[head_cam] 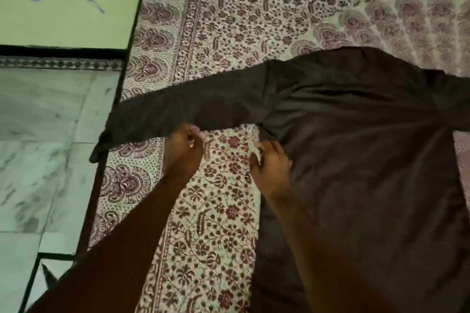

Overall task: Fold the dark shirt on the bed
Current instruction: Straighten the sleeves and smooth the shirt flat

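Left hand (184,146) and right hand (270,164) pinch the flat-spread dark shirt (356,140).

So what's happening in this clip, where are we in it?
A person is folding a dark shirt laid flat on a bed covered with a floral printed bedsheet. The left hand pinches the lower edge of the outstretched sleeve, whose cuff hangs past the bed's edge over the tiled floor. The right hand grips the shirt's side near the armpit. The body looks spread out and no fold is done yet; the sleeve fold seems about to start.
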The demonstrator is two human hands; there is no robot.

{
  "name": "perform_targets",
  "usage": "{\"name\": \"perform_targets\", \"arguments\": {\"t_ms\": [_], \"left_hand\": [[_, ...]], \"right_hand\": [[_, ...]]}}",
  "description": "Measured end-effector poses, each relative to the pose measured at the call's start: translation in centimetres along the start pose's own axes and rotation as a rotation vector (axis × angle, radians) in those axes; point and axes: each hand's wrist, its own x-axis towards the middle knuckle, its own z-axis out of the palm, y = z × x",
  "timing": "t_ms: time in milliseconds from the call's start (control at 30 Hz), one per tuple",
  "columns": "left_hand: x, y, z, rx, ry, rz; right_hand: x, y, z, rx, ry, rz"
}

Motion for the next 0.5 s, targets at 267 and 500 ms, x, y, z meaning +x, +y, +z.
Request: {"name": "perform_targets", "arguments": {"t_ms": [267,500], "left_hand": [[11.9,-7.2,-6.7,0.314,-0.015,-0.126],[17.8,-13.9,-13.4,0.314,-0.197,-0.335]], "right_hand": [[4.0,-8.5,8.4,0.007,-0.134,-0.134],[6.6,-15.0,14.2,-0.135,-0.210,-0.116]]}}
